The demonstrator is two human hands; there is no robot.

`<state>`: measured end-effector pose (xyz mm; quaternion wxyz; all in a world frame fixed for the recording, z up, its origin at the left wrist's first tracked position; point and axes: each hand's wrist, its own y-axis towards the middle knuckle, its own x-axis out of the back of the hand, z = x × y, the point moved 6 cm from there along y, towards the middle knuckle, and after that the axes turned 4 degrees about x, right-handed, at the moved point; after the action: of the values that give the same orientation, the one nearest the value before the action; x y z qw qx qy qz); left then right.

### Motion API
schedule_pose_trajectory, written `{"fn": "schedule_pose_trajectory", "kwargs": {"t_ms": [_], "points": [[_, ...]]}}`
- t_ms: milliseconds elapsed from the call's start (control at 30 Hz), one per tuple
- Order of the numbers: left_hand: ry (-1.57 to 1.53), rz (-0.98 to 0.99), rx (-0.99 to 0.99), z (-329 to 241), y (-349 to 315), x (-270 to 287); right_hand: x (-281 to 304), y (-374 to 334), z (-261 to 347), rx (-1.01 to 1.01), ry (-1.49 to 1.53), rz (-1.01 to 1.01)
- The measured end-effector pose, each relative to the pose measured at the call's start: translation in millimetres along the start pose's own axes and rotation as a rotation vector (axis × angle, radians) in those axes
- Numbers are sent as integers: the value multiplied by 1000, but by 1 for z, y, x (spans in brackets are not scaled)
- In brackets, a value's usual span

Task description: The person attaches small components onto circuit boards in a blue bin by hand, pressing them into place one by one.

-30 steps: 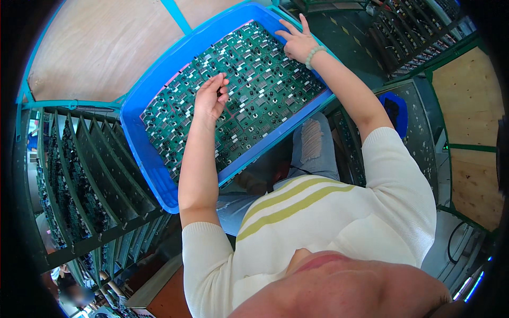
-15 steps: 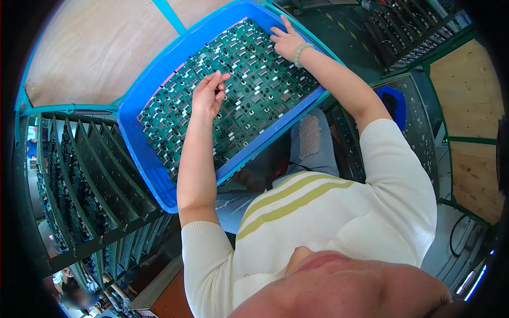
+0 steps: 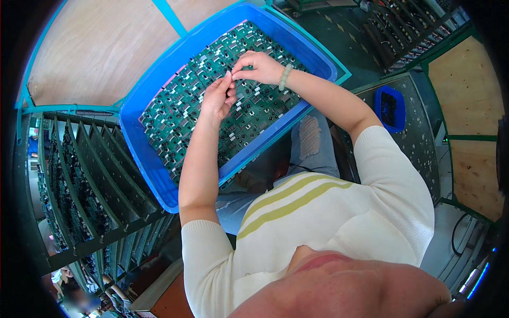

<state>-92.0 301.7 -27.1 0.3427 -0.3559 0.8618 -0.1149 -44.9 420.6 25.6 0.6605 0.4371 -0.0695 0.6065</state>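
Note:
My left hand (image 3: 218,98) is closed, its thumb and finger pinched above the circuit boards. Fingertip to fingertip with it, my right hand (image 3: 260,69) also pinches, a pale bead bracelet on its wrist. Whatever small thing may be between the fingers is too tiny to name. Below both hands, green circuit boards (image 3: 175,114) lie flat in a blue plastic tub (image 3: 130,151), dotted with black and white components. My hands and forearms cover part of the boards.
Left of me stands a rack (image 3: 114,175) of slanted shelves, some holding circuit boards. A small blue bin (image 3: 401,108) with dark contents rests on a speckled surface (image 3: 419,146) to my right. Plywood panels (image 3: 106,47) are beyond the tub; another board rack (image 3: 413,32) is at far right.
My right hand has moved left from the tub's far right side to meet my left hand. My left hand has shifted slightly right. Circuit boards at the tub's right end no longer show there.

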Motion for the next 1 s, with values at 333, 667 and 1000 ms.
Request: {"fn": "schedule_pose_trajectory", "kwargs": {"t_ms": [333,667,1000], "points": [[-154,9,48,2,3,0,65,-13,-36,-116,-901,102],[28,71,10,1,1,-2,56,-34,-61,-206,-1206,378],[56,34,-51,-1,3,0,45,-34,-66,-248,-1293,459]]}}
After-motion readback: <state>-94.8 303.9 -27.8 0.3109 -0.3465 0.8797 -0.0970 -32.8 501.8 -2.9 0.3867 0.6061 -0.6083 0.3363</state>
